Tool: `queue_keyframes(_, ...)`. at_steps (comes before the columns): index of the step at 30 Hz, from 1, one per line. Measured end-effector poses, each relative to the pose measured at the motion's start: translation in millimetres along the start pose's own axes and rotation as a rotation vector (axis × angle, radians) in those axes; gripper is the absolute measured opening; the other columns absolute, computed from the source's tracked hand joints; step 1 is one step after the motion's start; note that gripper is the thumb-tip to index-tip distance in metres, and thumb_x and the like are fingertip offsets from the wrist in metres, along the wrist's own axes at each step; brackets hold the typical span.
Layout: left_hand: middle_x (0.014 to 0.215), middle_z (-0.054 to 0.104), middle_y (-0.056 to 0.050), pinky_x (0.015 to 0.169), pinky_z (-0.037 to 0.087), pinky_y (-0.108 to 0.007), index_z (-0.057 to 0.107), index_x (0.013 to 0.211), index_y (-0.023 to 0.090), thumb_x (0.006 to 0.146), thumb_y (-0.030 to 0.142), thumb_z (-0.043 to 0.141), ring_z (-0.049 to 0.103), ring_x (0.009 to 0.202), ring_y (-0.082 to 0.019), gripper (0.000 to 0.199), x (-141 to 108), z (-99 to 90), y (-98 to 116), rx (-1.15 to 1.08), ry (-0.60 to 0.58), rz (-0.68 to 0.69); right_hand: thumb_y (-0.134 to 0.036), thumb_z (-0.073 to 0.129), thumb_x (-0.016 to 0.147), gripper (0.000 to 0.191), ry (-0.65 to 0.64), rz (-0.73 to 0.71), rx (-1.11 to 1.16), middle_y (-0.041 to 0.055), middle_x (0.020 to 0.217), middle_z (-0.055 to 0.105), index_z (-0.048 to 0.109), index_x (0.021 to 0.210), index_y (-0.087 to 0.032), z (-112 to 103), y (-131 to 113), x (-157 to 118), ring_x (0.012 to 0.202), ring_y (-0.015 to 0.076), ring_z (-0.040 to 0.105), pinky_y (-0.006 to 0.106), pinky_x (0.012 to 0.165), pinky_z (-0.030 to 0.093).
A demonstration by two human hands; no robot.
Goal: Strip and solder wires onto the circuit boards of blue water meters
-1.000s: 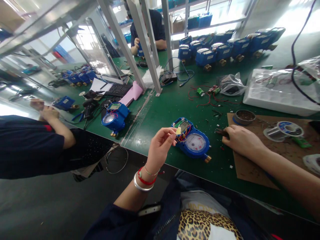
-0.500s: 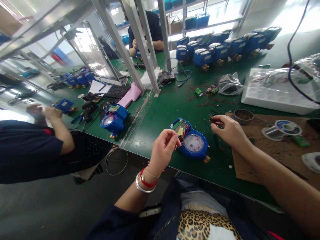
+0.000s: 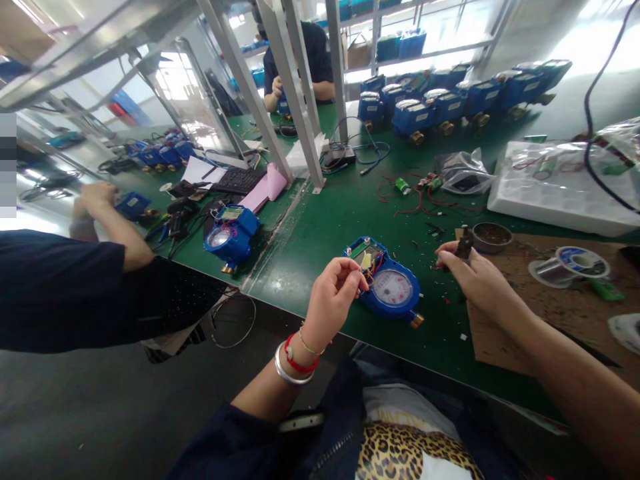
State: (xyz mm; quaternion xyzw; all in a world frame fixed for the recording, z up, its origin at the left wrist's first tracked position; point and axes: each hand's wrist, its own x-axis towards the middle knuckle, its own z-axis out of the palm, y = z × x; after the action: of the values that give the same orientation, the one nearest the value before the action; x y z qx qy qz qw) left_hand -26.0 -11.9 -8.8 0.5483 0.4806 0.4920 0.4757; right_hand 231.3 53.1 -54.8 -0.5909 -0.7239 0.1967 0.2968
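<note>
A blue water meter (image 3: pixel 393 288) lies on the green bench in front of me, its round dial facing up. Its upper housing is uncovered, and thin red, yellow and dark wires (image 3: pixel 376 264) show beside a small display. My left hand (image 3: pixel 336 293) is closed in a pinch at the housing's near edge, with wire ends at the fingertips. To the right of the meter, my right hand (image 3: pixel 477 275) grips a dark hand tool (image 3: pixel 465 244), perhaps small pliers; the fingers hide much of it.
Another open blue meter (image 3: pixel 232 235) stands left, near a co-worker's arm (image 3: pixel 117 227). Right are a solder spool (image 3: pixel 570 265), a round tin (image 3: pixel 493 237), cardboard (image 3: pixel 493 333) and a white foam tray (image 3: pixel 555 193). Metal posts (image 3: pixel 300 100) rise behind; several meters (image 3: pixel 415 117) line the back.
My right hand has moved right, away from the meter, and the tool in it now points upward. My left hand keeps its pinch at the wires. The co-worker's hands have shifted.
</note>
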Motion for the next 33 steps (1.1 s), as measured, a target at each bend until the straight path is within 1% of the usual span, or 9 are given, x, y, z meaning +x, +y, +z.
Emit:
queue_keyframes(3,0.075,0.062,-0.001,0.064,0.045,-0.023,0.051,0.093,0.017,0.094,0.026,0.051,0.055,0.067,-0.011,0.010,0.0,0.1,0.6,-0.033,-0.010,0.010,-0.037,0.052,0.086,0.024,-0.105,-0.207,-0.129,0.0075,0.096,0.066,0.061,0.097,-0.019,-10.5,-42.6,-10.2,0.090,0.0228,0.060,0.035,0.083,0.045)
queue_keyframes(5,0.075,0.063,-0.002,0.064,0.045,-0.024,0.052,0.092,0.017,0.094,0.028,0.051,0.055,0.067,-0.011,0.011,0.1,-0.2,0.9,-0.051,-0.011,0.018,-0.032,0.056,0.082,0.020,-0.157,-0.310,-0.238,0.0069,0.096,0.066,0.063,0.096,-0.019,-12.9,-68.2,-13.6,0.094,0.0244,0.058,0.037,0.087,0.043)
queue_keyframes(7,0.076,0.064,-0.002,0.065,0.045,-0.024,0.052,0.092,0.017,0.094,0.029,0.052,0.055,0.068,-0.012,0.013,0.1,-0.6,0.9,-0.067,-0.015,0.023,-0.031,0.056,0.081,0.018,-0.199,-0.316,-0.317,0.0058,0.091,0.066,0.064,0.093,-0.020,-11.8,-86.7,-13.2,0.092,0.0250,0.058,0.038,0.086,0.042)
queue_keyframes(10,0.078,0.065,-0.003,0.065,0.046,-0.024,0.052,0.092,0.017,0.094,0.031,0.053,0.055,0.068,-0.012,0.014,0.0,-1.3,-0.1,-0.095,-0.024,0.023,-0.031,0.054,0.084,0.017,-0.239,-0.275,-0.387,0.0053,0.086,0.067,0.065,0.089,-0.020,-8.1,-101.9,-8.2,0.089,0.0251,0.058,0.037,0.083,0.041)
queue_keyframes(19,0.078,0.067,-0.003,0.066,0.046,-0.024,0.052,0.093,0.018,0.094,0.035,0.056,0.056,0.068,-0.012,0.018,-0.2,-3.1,-4.9,-0.144,-0.016,0.020,-0.033,0.051,0.085,0.019,-0.275,-0.256,-0.501,0.0066,0.084,0.069,0.063,0.079,-0.019,-10.6,-121.5,-6.5,0.087,0.0257,0.062,0.035,0.075,0.038)
queue_keyframes(23,0.080,0.067,-0.004,0.065,0.046,-0.024,0.052,0.093,0.018,0.093,0.036,0.056,0.056,0.068,-0.012,0.019,-0.4,-2.7,-5.1,-0.142,-0.012,0.030,-0.034,0.049,0.086,0.022,-0.277,-0.253,-0.507,0.0073,0.081,0.069,0.063,0.077,-0.019,-11.4,-123.9,-6.3,0.082,0.0246,0.063,0.033,0.070,0.037)
queue_keyframes(29,0.079,0.067,-0.004,0.066,0.046,-0.025,0.051,0.093,0.018,0.093,0.037,0.055,0.057,0.069,-0.013,0.020,-0.7,-1.8,-3.1,-0.129,-0.019,0.018,-0.036,0.048,0.086,0.027,-0.288,-0.185,-0.482,0.0057,0.073,0.068,0.063,0.072,-0.021,-10.4,-125.5,-7.7,0.064,0.0197,0.062,0.030,0.056,0.029)
queue_keyframes(31,0.079,0.067,-0.004,0.066,0.046,-0.025,0.052,0.093,0.018,0.094,0.037,0.055,0.058,0.070,-0.013,0.019,-0.6,-1.6,-3.1,-0.130,-0.017,0.019,-0.038,0.047,0.087,0.028,-0.282,-0.182,-0.502,0.0057,0.072,0.068,0.063,0.072,-0.021,-10.0,-125.4,-8.6,0.064,0.0205,0.063,0.030,0.055,0.029)
queue_keyframes(33,0.079,0.067,-0.004,0.065,0.046,-0.024,0.052,0.093,0.018,0.094,0.037,0.055,0.058,0.070,-0.013,0.019,-0.6,-1.6,-3.5,-0.132,-0.013,0.017,-0.037,0.047,0.087,0.027,-0.271,-0.201,-0.513,0.0063,0.074,0.069,0.063,0.073,-0.021,-9.7,-125.0,-9.1,0.067,0.0217,0.064,0.030,0.057,0.031)
